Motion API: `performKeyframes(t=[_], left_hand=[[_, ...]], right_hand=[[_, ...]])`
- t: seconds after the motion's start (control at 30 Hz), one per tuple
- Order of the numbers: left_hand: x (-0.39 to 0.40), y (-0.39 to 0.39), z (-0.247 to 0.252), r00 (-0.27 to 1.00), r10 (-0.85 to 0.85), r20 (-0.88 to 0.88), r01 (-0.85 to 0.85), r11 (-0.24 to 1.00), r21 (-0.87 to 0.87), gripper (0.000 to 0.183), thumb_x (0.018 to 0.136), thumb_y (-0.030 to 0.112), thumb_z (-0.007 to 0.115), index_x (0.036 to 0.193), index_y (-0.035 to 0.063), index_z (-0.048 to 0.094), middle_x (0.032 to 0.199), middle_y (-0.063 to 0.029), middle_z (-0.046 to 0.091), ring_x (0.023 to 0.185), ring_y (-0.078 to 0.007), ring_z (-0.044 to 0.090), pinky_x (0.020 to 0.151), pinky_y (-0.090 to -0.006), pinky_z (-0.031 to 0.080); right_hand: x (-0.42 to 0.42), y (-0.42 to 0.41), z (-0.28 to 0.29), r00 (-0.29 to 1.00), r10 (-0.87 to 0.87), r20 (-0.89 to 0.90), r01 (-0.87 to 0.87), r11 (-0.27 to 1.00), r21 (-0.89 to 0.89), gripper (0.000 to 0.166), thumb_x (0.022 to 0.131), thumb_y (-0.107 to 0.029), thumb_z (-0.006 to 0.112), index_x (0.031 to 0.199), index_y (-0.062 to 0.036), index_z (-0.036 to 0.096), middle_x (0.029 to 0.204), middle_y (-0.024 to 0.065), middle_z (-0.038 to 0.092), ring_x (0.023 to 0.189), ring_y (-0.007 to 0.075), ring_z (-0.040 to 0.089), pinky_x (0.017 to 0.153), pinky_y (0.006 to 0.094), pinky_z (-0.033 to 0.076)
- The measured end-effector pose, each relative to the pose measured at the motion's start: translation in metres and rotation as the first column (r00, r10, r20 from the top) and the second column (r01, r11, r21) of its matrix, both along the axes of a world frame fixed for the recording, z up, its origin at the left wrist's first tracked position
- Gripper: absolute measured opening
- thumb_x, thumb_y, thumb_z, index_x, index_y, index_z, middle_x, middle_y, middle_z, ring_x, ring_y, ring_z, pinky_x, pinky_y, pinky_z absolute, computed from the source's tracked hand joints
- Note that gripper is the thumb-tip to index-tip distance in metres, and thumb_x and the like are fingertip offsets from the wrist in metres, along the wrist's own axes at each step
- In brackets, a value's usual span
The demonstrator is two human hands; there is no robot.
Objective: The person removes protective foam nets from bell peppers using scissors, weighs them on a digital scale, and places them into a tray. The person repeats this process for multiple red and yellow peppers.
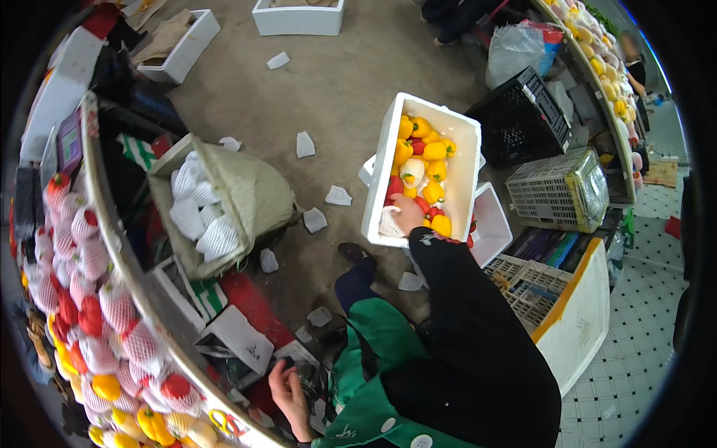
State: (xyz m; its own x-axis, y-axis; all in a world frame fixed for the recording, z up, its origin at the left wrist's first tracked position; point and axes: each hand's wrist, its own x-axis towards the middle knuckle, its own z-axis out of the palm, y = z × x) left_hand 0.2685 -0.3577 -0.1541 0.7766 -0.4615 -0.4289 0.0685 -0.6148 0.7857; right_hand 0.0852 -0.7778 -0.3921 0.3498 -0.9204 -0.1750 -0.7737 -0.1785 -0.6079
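Observation:
My right hand reaches down into a white foam box that holds yellow and red bell peppers. It touches or lies right beside a pepper in a white foam net; whether the fingers grip it is hidden. Farther up in the box is another netted pepper, among bare yellow peppers. Low in the view, my left hand hangs beside the display counter, its fingers loosely curled and apart, with no held thing visible.
Foam-netted and bare peppers crowd the left counter. A cloth sack full of foam nets stands on the floor, with loose nets scattered around. At right are a black crate, a wrapped plastic crate and a second foam box.

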Motion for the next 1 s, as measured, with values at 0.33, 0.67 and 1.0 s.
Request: performKeyframes(t=[0.33, 0.67, 1.0], left_hand=[[-0.013, -0.135, -0.098, 0.879, -0.408, -0.246, 0.465, 0.848, 0.253, 0.029, 0.088, 0.007, 0.059, 0.116, 0.002, 0.059, 0.093, -0.0124, 0.06, 0.08, -0.0187, 0.06, 0.065, -0.0261, 0.049], [-0.019, -0.145, -0.123, 0.878, -0.393, -0.274, 0.47, 0.818, 0.332, 0.028, 0.09, 0.011, 0.058, 0.115, 0.0003, 0.06, 0.104, -0.0174, 0.065, 0.096, -0.0279, 0.062, 0.084, -0.0341, 0.048], [-0.029, -0.16, -0.115, 0.948, -0.195, -0.253, 0.247, 0.95, 0.193, 0.024, 0.091, 0.005, 0.056, 0.114, 0.0014, 0.059, 0.099, -0.0103, 0.064, 0.088, -0.0154, 0.061, 0.077, -0.0257, 0.048]], right_hand=[[-0.11, -0.209, -0.086, 0.826, -0.007, -0.564, -0.166, 0.953, -0.254, 0.054, 0.072, -0.003, 0.063, 0.122, -0.015, 0.052, 0.118, 0.0099, 0.053, 0.1, 0.0307, 0.056, 0.072, 0.0406, 0.052], [-0.11, -0.275, -0.176, 0.554, 0.096, -0.827, -0.441, 0.876, -0.194, 0.026, 0.077, -0.015, 0.062, 0.103, -0.0174, 0.056, 0.104, 0.0002, 0.056, 0.105, 0.0193, 0.053, 0.077, 0.0407, 0.047], [-0.079, -0.231, -0.022, 0.971, 0.135, -0.196, -0.12, 0.989, 0.083, 0.061, 0.065, -0.02, 0.076, 0.118, -0.0064, 0.051, 0.112, 0.0144, 0.059, 0.103, 0.0311, 0.059, 0.087, 0.0322, 0.049]])
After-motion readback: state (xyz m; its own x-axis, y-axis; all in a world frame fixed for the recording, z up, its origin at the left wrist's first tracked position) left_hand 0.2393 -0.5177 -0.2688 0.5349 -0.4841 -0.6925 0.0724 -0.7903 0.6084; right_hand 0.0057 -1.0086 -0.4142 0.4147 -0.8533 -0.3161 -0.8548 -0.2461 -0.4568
